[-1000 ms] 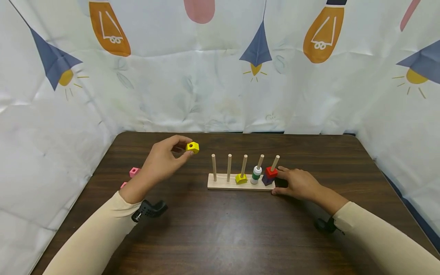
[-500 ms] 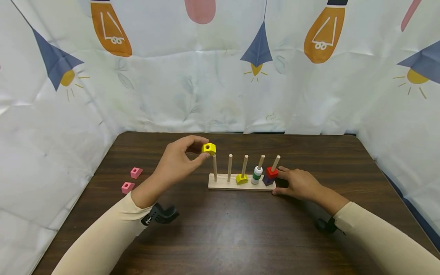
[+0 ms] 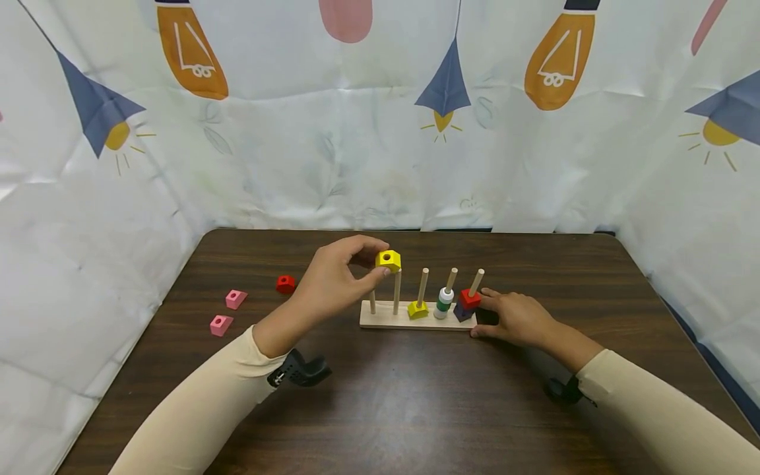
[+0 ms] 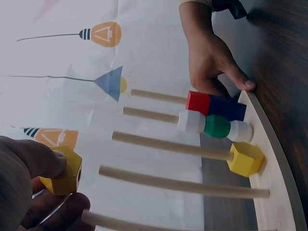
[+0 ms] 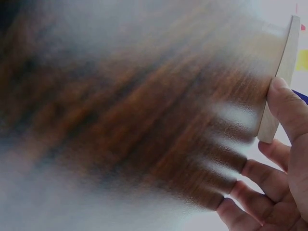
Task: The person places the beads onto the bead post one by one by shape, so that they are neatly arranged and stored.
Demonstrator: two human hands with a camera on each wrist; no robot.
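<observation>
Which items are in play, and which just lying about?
In play: yellow bead, left hand gripping it; wooden peg stand, right hand at its end; threaded beads.
Lying about: two pink beads, one red bead; maybe for later.

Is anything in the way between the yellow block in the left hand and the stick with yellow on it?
Nothing I can see. That stick has a free top, and the bare stick beside it ends lower than the held block.

The right hand [image 5: 294, 161] held a pale wooden board [image 5: 288, 60] near one end. A brown tabletop [image 5: 144, 106], blurred in places, filled the left
</observation>
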